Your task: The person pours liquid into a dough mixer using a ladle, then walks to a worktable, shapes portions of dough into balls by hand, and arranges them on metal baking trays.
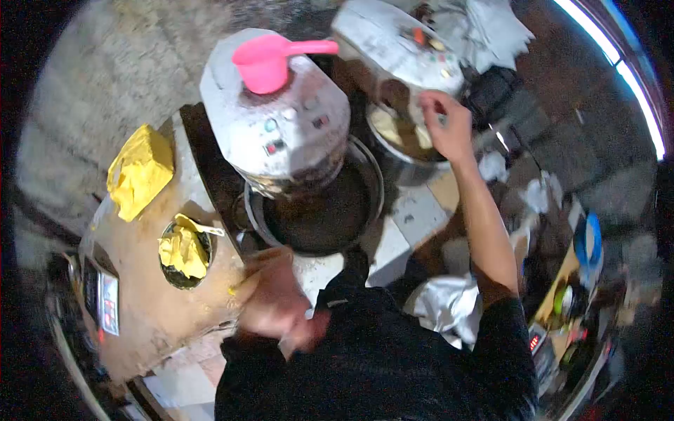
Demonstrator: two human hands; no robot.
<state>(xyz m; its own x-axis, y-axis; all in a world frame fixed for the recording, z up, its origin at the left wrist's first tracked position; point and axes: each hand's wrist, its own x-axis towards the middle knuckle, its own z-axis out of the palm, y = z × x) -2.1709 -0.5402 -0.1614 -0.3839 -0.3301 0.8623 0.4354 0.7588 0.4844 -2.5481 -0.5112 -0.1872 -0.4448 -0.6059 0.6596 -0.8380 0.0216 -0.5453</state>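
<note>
My right hand [447,126] reaches over the metal bowl [414,168] of the far mixer. Its fingers are bent together in a pinch, and what they hold, if anything, is too small to make out. Pale dough-like stuff [388,128] lies in that bowl, beneath the white mixer housing [393,35]. Motion smears my left hand [307,331], which is low by my body near the brown table; its fingers cannot be read. Ahead of me stands a nearer mixer [281,126] with a pink dipper [261,67] resting on top. Its wide bowl [378,189] looks dark inside.
The brown table [133,302] on the left carries a yellow block [144,168], a tub of yellow paste [186,256] with a pale utensil, and a digital scale [107,302]. A silvery bag [447,305] lies right of my body. Clutter and a blue ring [588,242] stand farther right.
</note>
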